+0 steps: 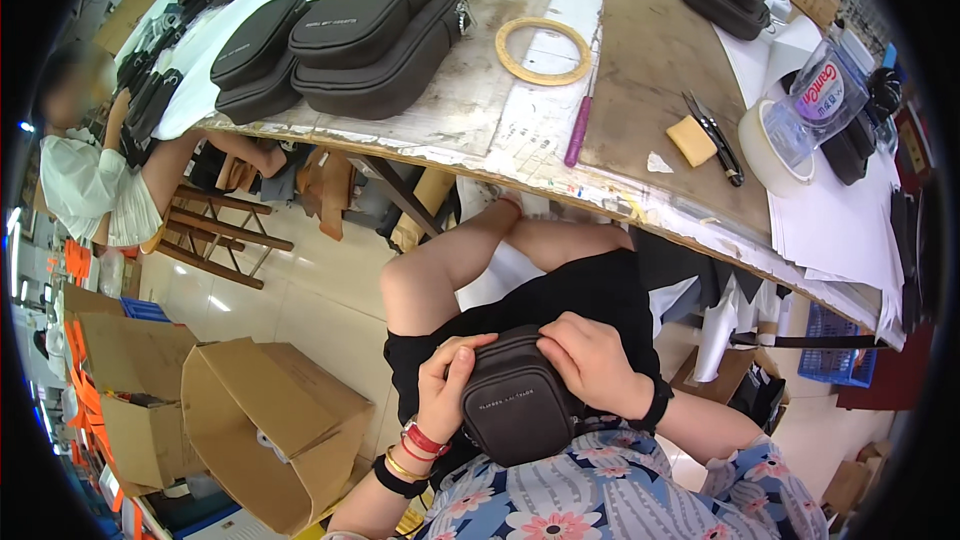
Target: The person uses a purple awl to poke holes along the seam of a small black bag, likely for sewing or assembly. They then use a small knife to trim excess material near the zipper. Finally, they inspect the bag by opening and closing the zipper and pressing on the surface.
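Note:
A small dark brown zippered bag [515,402] rests on my lap, its front pocket facing up. My left hand [450,380] is closed on the bag's left side, with the thumb along its upper edge. At the upper right corner, the fingers of my right hand [590,365] are bent and pressed on the bag near the zipper. Whether they pinch a zipper pull is hidden. Similar dark bags [370,40] stand on the table in front of me, at the left.
On the worktable lie a tape roll [543,51], a purple-handled tool [578,132], thread snips [713,138] and a tan block [690,141]. A plastic bottle [815,100] leans in a white tub [770,165]. An open cardboard box [270,430] stands left; another person [100,170] sits beyond.

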The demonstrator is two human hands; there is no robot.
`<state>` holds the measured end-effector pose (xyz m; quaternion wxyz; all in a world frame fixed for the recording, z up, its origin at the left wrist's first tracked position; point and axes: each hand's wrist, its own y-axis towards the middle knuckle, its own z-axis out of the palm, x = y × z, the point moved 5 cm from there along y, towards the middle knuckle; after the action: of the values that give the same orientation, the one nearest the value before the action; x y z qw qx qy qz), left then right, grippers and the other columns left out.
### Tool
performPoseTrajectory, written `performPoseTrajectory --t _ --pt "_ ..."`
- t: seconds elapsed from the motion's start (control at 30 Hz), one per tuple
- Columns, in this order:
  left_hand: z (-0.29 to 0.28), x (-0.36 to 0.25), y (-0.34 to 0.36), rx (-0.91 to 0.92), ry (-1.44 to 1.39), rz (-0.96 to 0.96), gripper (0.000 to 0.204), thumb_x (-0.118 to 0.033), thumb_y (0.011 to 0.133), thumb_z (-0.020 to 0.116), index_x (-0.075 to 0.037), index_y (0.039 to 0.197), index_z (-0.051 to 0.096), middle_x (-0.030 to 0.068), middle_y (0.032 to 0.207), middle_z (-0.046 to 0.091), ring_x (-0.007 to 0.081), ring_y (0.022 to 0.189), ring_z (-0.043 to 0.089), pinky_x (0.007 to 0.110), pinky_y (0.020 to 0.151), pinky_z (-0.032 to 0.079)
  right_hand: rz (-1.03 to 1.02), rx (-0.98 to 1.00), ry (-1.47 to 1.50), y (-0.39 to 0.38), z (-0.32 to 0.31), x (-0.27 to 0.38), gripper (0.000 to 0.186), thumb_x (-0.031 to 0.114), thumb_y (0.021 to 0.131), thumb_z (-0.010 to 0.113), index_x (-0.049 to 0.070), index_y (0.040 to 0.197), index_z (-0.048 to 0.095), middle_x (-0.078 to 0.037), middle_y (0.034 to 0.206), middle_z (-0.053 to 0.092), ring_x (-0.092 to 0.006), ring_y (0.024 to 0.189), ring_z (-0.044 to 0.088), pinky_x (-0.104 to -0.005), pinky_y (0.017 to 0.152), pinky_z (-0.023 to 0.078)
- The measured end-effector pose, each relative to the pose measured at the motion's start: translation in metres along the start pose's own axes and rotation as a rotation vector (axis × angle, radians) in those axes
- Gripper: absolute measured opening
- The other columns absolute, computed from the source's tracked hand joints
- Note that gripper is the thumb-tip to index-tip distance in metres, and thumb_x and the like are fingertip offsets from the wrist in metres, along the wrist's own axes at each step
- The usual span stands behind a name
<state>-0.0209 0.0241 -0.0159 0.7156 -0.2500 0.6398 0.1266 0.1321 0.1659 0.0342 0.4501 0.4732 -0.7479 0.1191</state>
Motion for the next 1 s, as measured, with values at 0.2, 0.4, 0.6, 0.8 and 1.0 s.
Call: performPoseTrajectory --t 0.2,0.4,0.6,0.8,1.0 --pt "-0.014 0.012 0.0 -0.146 -0.43 -0.098 0.047 -0.035 0.11 0.041 0.004 0.132 0.056 0.0151 0.117 0.068 0.0211 0.108 0.065 0.033 0.094 0.053 0.45 0.208 0.713 0.002 0.028 -0.081 0.033 0.025 0.11 0.042 0.0 0.11 0.064 -0.005 0.102 0.067 -0.0148 0.095 0.063 -0.0283 0.086 0.052" --pt "-0.022 0.018 -0.025 -0.329 -0.55 -0.027 0.048 -0.037 0.11 0.036 -0.005 0.146 0.039 0.0132 0.144 0.051 0.025 0.13 0.053 0.041 0.11 0.044 0.574 0.391 0.97 -0.037 0.031 -0.063 0.07 0.052 0.102 0.051 0.001 0.148 0.039 -0.014 0.137 0.055 -0.0194 0.122 0.056 -0.0361 0.099 0.049" --pt "-0.03 0.02 -0.029 -0.056 -0.829 -0.3 0.068 -0.055 0.106 0.035 -0.007 0.154 0.034 0.0138 0.15 0.047 0.0288 0.138 0.046 0.044 0.117 0.036 -0.146 0.179 0.189 -0.015 -0.012 -0.013 0.048 0.027 0.089 0.074 0.012 0.132 0.059 -0.005 0.132 0.062 -0.0224 0.124 0.057 -0.0429 0.106 0.044" --pt "-0.04 0.015 -0.01 0.086 -0.667 -0.386 0.069 -0.036 0.099 0.061 -0.002 0.152 0.034 0.0171 0.143 0.051 0.0262 0.13 0.053 0.039 0.107 0.046 -0.652 0.111 -0.205 -0.032 -0.016 0.026 0.032 0.008 0.087 0.071 0.021 0.117 0.069 -0.003 0.134 0.061 -0.0265 0.124 0.059 -0.0479 0.112 0.041" --pt "-0.035 -0.003 -0.014 -0.039 -0.502 -0.094 0.082 -0.035 0.09 0.071 -0.004 0.154 0.03 0.0173 0.137 0.054 0.0282 0.126 0.055 0.04 0.106 0.046 0.019 -0.218 0.162 -0.028 -0.025 -0.013 0.039 -0.01 0.085 0.059 0.002 0.123 0.062 -0.016 0.126 0.057 -0.0282 0.105 0.062 -0.0341 0.09 0.053"
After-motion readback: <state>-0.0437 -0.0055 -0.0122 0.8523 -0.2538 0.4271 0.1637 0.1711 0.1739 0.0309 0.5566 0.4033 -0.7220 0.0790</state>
